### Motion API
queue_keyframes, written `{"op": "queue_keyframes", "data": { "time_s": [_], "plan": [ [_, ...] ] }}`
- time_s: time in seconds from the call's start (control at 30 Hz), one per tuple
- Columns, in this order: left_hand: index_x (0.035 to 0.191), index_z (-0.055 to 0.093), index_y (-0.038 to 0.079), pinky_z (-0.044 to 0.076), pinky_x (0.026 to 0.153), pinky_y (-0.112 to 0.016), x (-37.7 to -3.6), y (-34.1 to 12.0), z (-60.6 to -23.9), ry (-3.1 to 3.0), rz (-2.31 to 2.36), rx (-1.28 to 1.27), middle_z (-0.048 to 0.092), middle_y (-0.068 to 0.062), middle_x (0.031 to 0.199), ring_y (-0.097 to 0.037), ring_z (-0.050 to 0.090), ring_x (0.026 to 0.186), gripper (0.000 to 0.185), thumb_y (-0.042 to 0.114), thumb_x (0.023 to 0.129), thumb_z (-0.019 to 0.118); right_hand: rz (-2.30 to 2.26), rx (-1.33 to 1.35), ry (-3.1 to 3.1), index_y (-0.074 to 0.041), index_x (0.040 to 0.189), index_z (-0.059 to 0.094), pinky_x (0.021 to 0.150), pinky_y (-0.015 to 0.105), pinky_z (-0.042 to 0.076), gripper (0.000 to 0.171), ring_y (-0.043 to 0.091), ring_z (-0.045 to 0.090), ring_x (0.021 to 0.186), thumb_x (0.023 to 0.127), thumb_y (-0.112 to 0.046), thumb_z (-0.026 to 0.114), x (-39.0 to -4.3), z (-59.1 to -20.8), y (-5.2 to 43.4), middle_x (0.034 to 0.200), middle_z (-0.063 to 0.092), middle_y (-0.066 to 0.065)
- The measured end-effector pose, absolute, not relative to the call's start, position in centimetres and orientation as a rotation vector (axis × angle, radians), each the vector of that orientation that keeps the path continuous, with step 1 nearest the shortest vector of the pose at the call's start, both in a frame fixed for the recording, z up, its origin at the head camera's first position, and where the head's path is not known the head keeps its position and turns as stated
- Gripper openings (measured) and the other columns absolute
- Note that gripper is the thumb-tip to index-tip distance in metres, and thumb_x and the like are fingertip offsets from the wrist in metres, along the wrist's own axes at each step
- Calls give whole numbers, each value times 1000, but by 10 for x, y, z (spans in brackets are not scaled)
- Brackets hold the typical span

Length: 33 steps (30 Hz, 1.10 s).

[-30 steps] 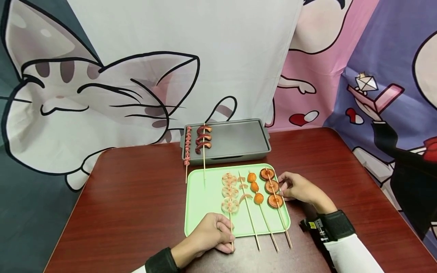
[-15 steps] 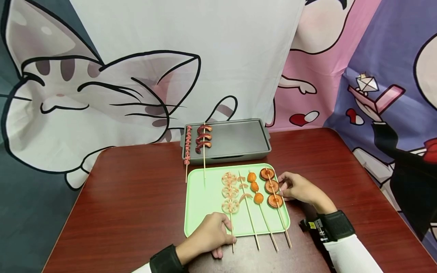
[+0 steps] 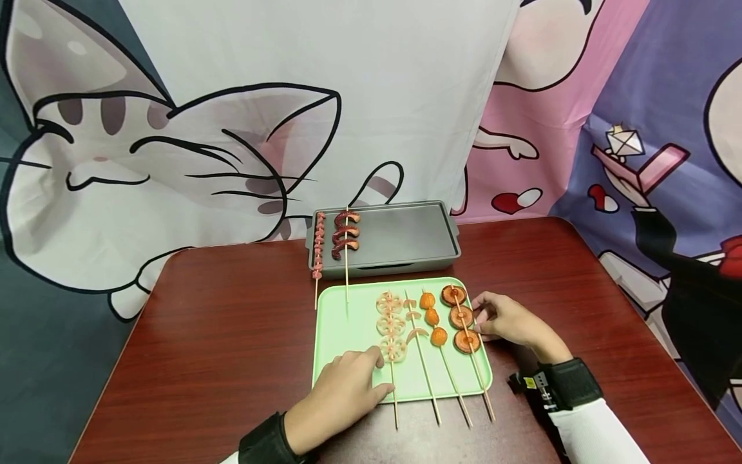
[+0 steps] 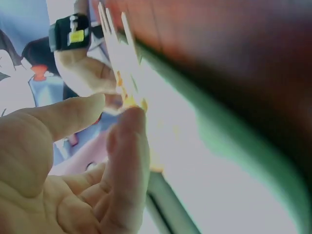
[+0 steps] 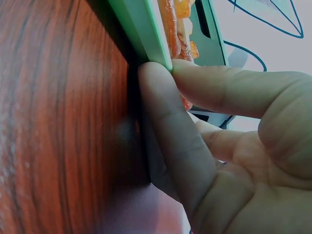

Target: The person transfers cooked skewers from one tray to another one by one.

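A light green tray (image 3: 342, 328) lies on the table with several skewers on it, their sticks jutting over the near rim. My left hand (image 3: 339, 394) hovers over the tray's near left part, thumb beside the stick of the lotus root skewer (image 3: 391, 327). In the left wrist view, nothing lies between its thumb (image 4: 73, 114) and fingers. My right hand (image 3: 516, 322) pinches the tray's right rim (image 5: 146, 34) between thumb and forefinger. Closest to it is the mushroom skewer (image 3: 462, 317). Between stand an orange ball skewer (image 3: 438, 336) and one with pale crescent pieces (image 3: 416, 335).
Behind the tray stands a grey grill plate (image 3: 406, 232). On its left side lie a skewer of small pink pieces (image 3: 318, 245) and one of dark red octopus-like tentacles (image 3: 346, 232), sticks reaching forward. A printed cloth (image 3: 406, 84) hangs behind the brown table (image 3: 232, 335).
My left hand has let go of the lotus root skewer's stick and lifted slightly up and left, fingers straightening. The right hand stays at the tray rim, and the skewers lie as before.
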<state>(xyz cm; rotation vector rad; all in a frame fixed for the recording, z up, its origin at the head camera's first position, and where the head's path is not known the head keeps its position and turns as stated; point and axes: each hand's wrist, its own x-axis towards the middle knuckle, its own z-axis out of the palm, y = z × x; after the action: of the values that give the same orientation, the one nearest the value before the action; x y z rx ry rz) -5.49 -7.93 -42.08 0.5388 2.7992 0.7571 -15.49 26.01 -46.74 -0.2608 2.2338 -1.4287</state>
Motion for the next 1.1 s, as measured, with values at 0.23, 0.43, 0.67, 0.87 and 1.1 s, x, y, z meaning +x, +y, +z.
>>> {"op": "queue_keyframes", "data": {
  "time_s": [0.23, 0.43, 0.67, 0.87, 1.1],
  "plan": [
    [115, 70, 11, 55, 50, -34, -62, -90, -401, 3142, 573, 639, 76, -2, 97, -17, 70, 69, 38, 38, 90, 80, -1430, -268, 2234, 15, 122, 49, 65, 27, 63, 35, 17, 65, 75, 91, 12, 64, -154, -465, 259, 86, 61, 15],
    [128, 67, 5, 64, 64, -45, -80, -108, -388, 3304, 633, 642, 75, -10, 115, -28, 75, 89, 49, 38, 93, 77, -1452, -255, 2214, 15, 123, 49, 65, 28, 63, 36, 20, 64, 76, 91, 13, 64, -152, -463, 257, 87, 61, 15],
    [141, 59, 1, 60, 96, -51, -110, -131, -379, 3171, 1067, 504, 69, -17, 131, -32, 68, 119, 52, 28, 98, 72, -1450, -252, 2212, 15, 124, 49, 65, 28, 63, 36, 20, 65, 76, 91, 13, 65, -152, -463, 258, 87, 61, 15],
    [147, 53, 1, 59, 101, -45, -138, -144, -384, 2943, 1384, 310, 65, -19, 137, -32, 66, 124, 53, 24, 102, 67, -1437, -242, 2222, 15, 123, 49, 66, 28, 64, 35, 19, 65, 76, 91, 13, 64, -154, -463, 258, 87, 60, 14],
    [148, 53, 1, 61, 95, -49, -159, -147, -392, 2814, 1492, 191, 71, -19, 129, -32, 71, 116, 54, 32, 105, 61, -1420, -238, 2243, 14, 122, 50, 66, 26, 63, 35, 21, 65, 77, 90, 13, 63, -153, -464, 258, 86, 61, 13]
  ]
}}
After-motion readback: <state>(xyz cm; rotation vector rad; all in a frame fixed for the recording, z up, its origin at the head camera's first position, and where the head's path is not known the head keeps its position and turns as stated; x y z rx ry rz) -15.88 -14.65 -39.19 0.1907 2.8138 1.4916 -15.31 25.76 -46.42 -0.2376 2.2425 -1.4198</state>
